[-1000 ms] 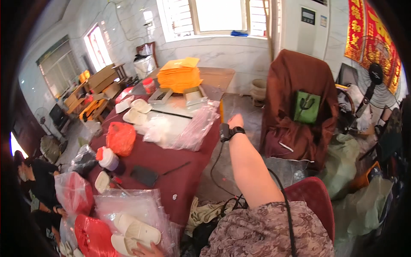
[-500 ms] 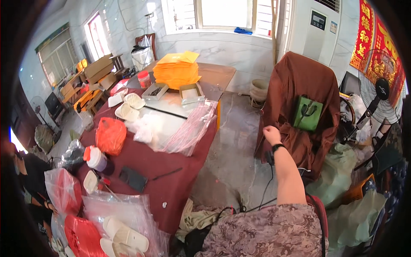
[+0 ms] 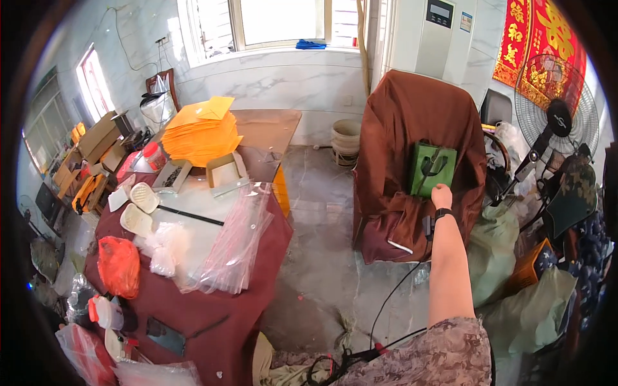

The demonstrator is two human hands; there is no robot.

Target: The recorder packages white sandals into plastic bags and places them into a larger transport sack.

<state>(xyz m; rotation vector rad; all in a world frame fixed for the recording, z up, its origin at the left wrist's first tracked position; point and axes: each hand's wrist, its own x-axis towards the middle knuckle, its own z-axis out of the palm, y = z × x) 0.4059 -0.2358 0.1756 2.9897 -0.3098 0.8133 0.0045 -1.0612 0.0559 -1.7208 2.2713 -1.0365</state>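
My right hand (image 3: 441,195), with a black band (image 3: 443,212) around the wrist, reaches out over the brown-covered chair (image 3: 418,109). Its fingers are curled closed at the lower right edge of a small green bag (image 3: 432,170) with dark handles. Whether the hand grips the bag or only overlaps it in the view, I cannot tell. The bag leans against the chair's backrest. A dark cabled device (image 3: 427,226) hangs by the wrist. My left hand is out of sight.
Left stands a table with a maroon cloth (image 3: 219,302), bearing orange envelopes (image 3: 199,135), clear plastic bags (image 3: 235,251), a red bag (image 3: 118,267) and cream shoe soles (image 3: 136,219). A fan (image 3: 559,119) and pale green sacks (image 3: 531,309) flank the chair. A bucket (image 3: 346,138) stands near the wall.
My right hand has moved forward to the green bag's lower edge; half a second ago it was a closed fist left of it. The view has shifted right, toward the chair.
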